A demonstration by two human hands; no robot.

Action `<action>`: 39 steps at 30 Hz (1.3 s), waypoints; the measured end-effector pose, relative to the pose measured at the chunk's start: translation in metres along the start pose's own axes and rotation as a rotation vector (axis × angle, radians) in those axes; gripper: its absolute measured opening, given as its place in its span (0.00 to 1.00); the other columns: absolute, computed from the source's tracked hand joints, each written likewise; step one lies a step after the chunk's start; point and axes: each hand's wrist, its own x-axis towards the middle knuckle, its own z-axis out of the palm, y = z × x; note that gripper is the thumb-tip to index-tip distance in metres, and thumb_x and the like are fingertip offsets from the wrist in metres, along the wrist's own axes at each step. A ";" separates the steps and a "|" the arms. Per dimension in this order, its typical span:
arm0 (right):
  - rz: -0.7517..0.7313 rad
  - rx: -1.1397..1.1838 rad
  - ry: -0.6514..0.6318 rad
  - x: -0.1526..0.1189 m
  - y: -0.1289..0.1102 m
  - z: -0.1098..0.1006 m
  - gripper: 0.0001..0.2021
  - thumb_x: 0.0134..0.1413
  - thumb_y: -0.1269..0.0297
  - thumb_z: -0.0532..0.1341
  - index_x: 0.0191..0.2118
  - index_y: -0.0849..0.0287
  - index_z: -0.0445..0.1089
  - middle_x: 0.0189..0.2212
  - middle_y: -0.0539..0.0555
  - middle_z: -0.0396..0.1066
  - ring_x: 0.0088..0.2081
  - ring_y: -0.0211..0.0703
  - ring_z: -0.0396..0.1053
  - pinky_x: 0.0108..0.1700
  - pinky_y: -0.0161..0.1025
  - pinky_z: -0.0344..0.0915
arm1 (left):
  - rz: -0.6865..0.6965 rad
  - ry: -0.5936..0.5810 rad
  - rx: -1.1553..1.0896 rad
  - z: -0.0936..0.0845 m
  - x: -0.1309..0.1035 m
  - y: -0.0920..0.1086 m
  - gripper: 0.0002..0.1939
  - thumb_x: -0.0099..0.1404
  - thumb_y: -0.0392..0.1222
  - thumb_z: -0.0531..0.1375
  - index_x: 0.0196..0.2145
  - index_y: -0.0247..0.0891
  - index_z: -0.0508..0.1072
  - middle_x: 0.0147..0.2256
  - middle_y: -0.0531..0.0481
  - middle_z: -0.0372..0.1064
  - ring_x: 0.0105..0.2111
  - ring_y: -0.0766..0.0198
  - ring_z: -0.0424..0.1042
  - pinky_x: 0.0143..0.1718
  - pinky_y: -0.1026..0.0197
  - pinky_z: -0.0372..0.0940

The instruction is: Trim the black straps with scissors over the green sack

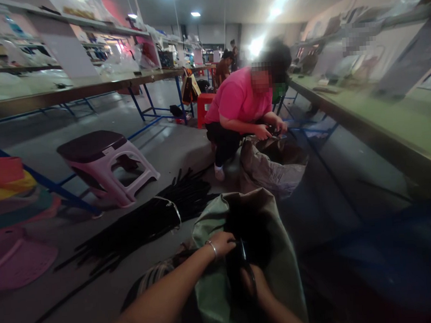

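Note:
Scissors [244, 252] with dark handles are in my right hand [257, 281], low over the mouth of a pale green sack [215, 287]. Their blade points up and away from me, close to the fingers of my left hand [222, 243]. That left hand, with a bracelet at the wrist, is closed on a thin black strip whose dark end pokes out by the blade. The sack stands open in front of me, and its inside is too dark to make out. Left of it on the floor lies a bundle of long black strips [132, 229], bound with a white tie.
Beyond my sack, a person in a pink top [238, 100] crouches over a grey sack [262, 166]. A dark-topped stool [103, 162] stands to the left, near a pink plastic basin [18, 258]. Workbenches run along the left [99, 88] and right [372, 119].

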 end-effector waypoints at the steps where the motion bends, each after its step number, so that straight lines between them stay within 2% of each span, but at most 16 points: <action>1: 0.016 -0.003 0.017 -0.001 -0.002 0.000 0.17 0.43 0.49 0.57 0.20 0.58 0.63 0.17 0.51 0.61 0.21 0.39 0.57 0.24 0.37 0.55 | -0.005 0.004 -0.006 0.000 0.000 -0.001 0.15 0.58 0.45 0.56 0.41 0.45 0.76 0.38 0.51 0.75 0.39 0.59 0.72 0.39 0.61 0.64; 4: 0.060 0.022 0.071 -0.003 -0.010 -0.003 0.14 0.42 0.52 0.58 0.19 0.58 0.62 0.16 0.51 0.60 0.20 0.39 0.57 0.23 0.38 0.55 | 0.003 0.023 -0.048 -0.001 0.002 -0.003 0.13 0.57 0.43 0.57 0.38 0.43 0.77 0.36 0.50 0.75 0.38 0.59 0.71 0.39 0.61 0.64; 7: 0.024 0.012 0.076 -0.006 -0.021 -0.010 0.12 0.42 0.55 0.58 0.21 0.58 0.63 0.18 0.51 0.62 0.22 0.40 0.59 0.24 0.38 0.57 | 0.015 0.071 -0.203 -0.005 0.002 -0.003 0.12 0.57 0.41 0.57 0.36 0.38 0.77 0.34 0.48 0.74 0.35 0.62 0.71 0.38 0.62 0.64; 9: 0.022 -0.026 0.032 -0.006 -0.025 -0.014 0.10 0.43 0.57 0.58 0.23 0.59 0.64 0.19 0.52 0.64 0.23 0.41 0.61 0.26 0.38 0.59 | -0.014 0.062 -0.275 -0.008 0.000 0.000 0.14 0.60 0.42 0.54 0.39 0.35 0.75 0.31 0.48 0.73 0.30 0.65 0.69 0.34 0.64 0.64; 12: 0.036 -0.066 -0.022 -0.004 -0.026 -0.018 0.10 0.47 0.58 0.55 0.27 0.59 0.65 0.22 0.51 0.67 0.26 0.41 0.64 0.29 0.37 0.61 | -0.091 0.037 -0.509 -0.014 -0.002 0.006 0.16 0.60 0.44 0.55 0.41 0.33 0.74 0.23 0.53 0.67 0.22 0.70 0.64 0.25 0.67 0.60; 16: 0.017 -0.118 -0.122 -0.004 -0.027 -0.021 0.11 0.49 0.59 0.55 0.34 0.60 0.66 0.27 0.53 0.70 0.29 0.42 0.67 0.31 0.37 0.63 | -0.134 -0.055 -0.623 -0.021 -0.007 0.014 0.17 0.59 0.45 0.55 0.42 0.33 0.72 0.21 0.56 0.63 0.17 0.74 0.56 0.19 0.70 0.53; 21: -0.074 -0.266 -0.151 -0.006 -0.037 -0.024 0.10 0.48 0.62 0.57 0.37 0.60 0.67 0.31 0.54 0.72 0.32 0.43 0.68 0.35 0.36 0.62 | -0.104 -0.019 -0.545 -0.019 -0.009 0.014 0.16 0.58 0.46 0.56 0.39 0.33 0.74 0.21 0.55 0.65 0.19 0.73 0.60 0.21 0.70 0.55; 26: -0.076 -0.357 -0.138 -0.004 -0.043 -0.025 0.08 0.48 0.65 0.58 0.36 0.60 0.67 0.32 0.55 0.73 0.31 0.42 0.68 0.34 0.35 0.61 | -0.066 -0.006 -0.384 -0.012 -0.006 0.010 0.14 0.57 0.45 0.57 0.36 0.35 0.75 0.23 0.54 0.69 0.24 0.69 0.65 0.26 0.68 0.60; 34: -0.074 -0.276 -0.123 -0.003 -0.030 -0.020 0.04 0.49 0.65 0.56 0.28 0.60 0.65 0.22 0.50 0.68 0.24 0.37 0.63 0.26 0.32 0.57 | -0.023 -0.034 -0.272 -0.013 -0.006 0.011 0.12 0.58 0.45 0.56 0.34 0.36 0.76 0.24 0.54 0.70 0.27 0.68 0.67 0.30 0.68 0.60; 39: 0.042 -0.160 -0.108 -0.006 -0.030 -0.015 0.05 0.47 0.65 0.54 0.24 0.58 0.61 0.17 0.46 0.61 0.19 0.34 0.59 0.21 0.31 0.53 | -0.011 -0.037 -0.247 -0.014 -0.004 0.008 0.14 0.58 0.45 0.57 0.38 0.37 0.76 0.30 0.53 0.72 0.31 0.67 0.68 0.33 0.67 0.62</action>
